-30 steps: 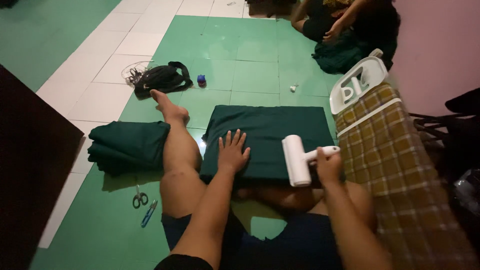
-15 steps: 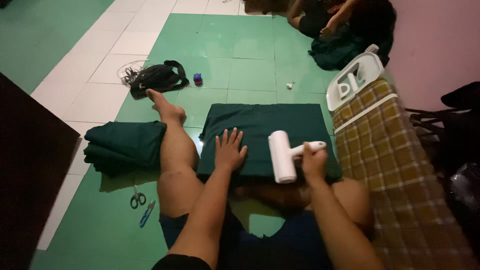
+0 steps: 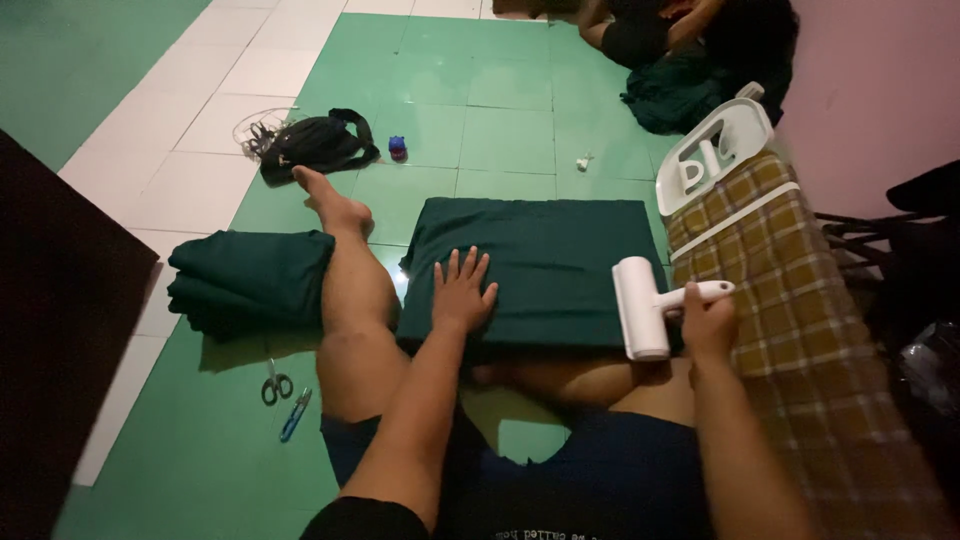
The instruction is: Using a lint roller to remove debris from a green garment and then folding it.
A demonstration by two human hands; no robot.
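A folded dark green cloth [image 3: 545,265] lies flat on the green floor in front of me. My left hand [image 3: 462,292] rests palm down on its near left part, fingers spread. My right hand [image 3: 708,322] grips the handle of a white lint roller [image 3: 642,305], whose roll sits at the cloth's near right edge. My bare left leg [image 3: 348,290] stretches out along the cloth's left side.
A stack of folded green cloth [image 3: 250,280] lies left of my leg, with scissors [image 3: 274,384] and a blue clipper [image 3: 295,414] near it. A black bag [image 3: 315,143] lies farther off. A plaid ironing board [image 3: 790,300] stands to the right. Another person [image 3: 650,30] sits at the back.
My right hand has carried the lint roller toward the cloth's near right edge. My left hand stays flat on the cloth.
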